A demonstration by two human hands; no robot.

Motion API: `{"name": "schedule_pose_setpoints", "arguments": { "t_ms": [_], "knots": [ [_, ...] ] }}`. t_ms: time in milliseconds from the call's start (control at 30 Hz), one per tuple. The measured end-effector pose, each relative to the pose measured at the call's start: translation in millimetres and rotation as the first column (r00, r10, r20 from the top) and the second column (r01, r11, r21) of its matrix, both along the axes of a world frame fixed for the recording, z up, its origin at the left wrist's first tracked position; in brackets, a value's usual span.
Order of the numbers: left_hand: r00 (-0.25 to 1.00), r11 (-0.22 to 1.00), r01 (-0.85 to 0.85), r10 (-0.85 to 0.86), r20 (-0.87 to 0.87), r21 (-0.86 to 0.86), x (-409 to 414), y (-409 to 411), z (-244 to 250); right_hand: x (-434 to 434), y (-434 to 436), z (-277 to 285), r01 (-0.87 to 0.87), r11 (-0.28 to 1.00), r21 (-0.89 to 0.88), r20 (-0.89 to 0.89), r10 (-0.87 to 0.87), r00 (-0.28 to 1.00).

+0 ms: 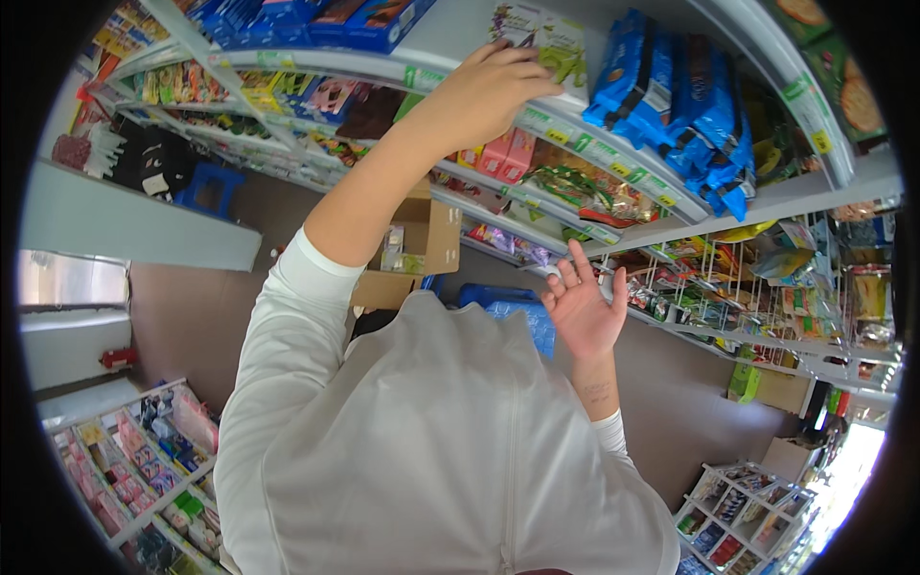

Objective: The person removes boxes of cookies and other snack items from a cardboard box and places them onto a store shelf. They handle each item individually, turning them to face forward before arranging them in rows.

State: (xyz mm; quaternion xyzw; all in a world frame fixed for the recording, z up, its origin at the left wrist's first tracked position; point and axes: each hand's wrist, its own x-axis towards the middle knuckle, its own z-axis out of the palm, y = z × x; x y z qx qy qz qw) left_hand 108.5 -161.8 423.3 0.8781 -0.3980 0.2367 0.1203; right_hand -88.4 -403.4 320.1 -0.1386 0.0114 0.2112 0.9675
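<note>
My left hand [492, 90] reaches up to a shelf, its fingers over the lower front of a purple-and-white carton [514, 23] and beside a green-and-white carton [564, 50]. The two cartons stand side by side. Whether the fingers grip or only touch them is hidden by the hand. Blue biscuit packs [636, 72] lie just to the right. Lower down, my right hand [586, 313] hangs in the air palm up, fingers apart, holding nothing. Between my arms, an open cardboard box [442, 237] contains several small cartons [394, 248], some white and some green.
Price tags line the shelf edge [611, 162]. Blue boxes [377, 21] stand at the upper left. Lower shelves hold pink boxes [507, 154] and snack bags. A blue plastic stool [521, 313] is below me, partly hidden by my shirt. Wire racks [755, 287] of packets extend right.
</note>
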Motion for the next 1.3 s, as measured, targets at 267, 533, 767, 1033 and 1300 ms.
{"name": "schedule_pose_setpoints", "arguments": {
  "t_ms": [267, 533, 767, 1033, 1300],
  "knots": [
    [0.967, 0.832, -0.017, 0.155, 0.204, -0.554, -43.5, 85.9, -67.8, 10.4, 18.2, -13.9, -0.036, 0.999, -0.001, -0.082, 0.036, 0.996],
    [0.405, 0.477, -0.870, 0.548, -0.732, -0.125, -124.6, 190.1, -355.6, 22.4, 36.5, -16.2, -0.070, 0.989, -0.131, -0.216, 0.040, 0.975],
    [-0.229, 0.393, -0.733, 0.626, -0.745, 0.556, -123.2, 177.4, -454.9, 21.7, 46.1, -20.5, -0.043, 0.969, -0.242, -0.273, -0.026, 0.962],
    [-0.279, 0.187, -0.763, 0.768, -0.577, 0.618, -97.6, 150.3, -500.7, 4.2, 41.1, -21.8, 0.034, 0.949, -0.314, -0.320, -0.139, 0.937],
    [-0.060, 0.316, -0.735, 0.851, -0.522, 0.600, -87.5, 176.1, -544.2, -3.8, 34.1, -23.4, 0.086, 0.938, -0.335, -0.329, -0.202, 0.922]
  ]
}}
